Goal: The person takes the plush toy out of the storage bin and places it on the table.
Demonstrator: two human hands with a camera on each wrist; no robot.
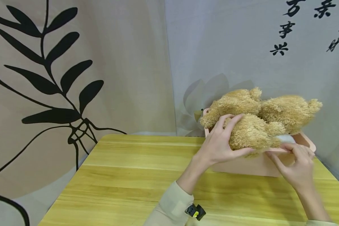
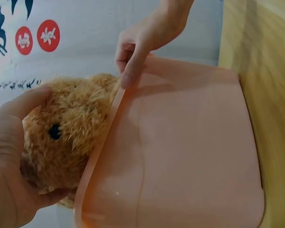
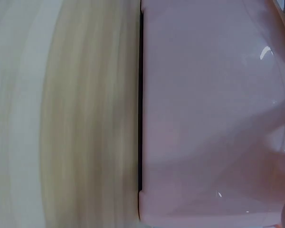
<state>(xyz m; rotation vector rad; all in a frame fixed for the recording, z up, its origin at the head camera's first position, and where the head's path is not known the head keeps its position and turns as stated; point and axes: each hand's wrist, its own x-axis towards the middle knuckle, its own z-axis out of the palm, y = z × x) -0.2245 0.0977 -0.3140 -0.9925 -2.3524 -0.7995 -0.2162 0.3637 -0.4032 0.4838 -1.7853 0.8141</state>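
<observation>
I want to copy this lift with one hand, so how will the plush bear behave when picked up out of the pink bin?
The plush bear will probably feel light and floppy: its fur dents under the left hand, and its limbs drape over the pink bin. Shaggy pile should hold a grip, not slip. It likely won't roll, though loose limbs may snag the rim, where the right hand pinches.

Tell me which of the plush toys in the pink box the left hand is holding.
The left hand holds the front plush toy, nearest the person at the pink box rim. The other plush toys lie behind it, untouched.
</observation>
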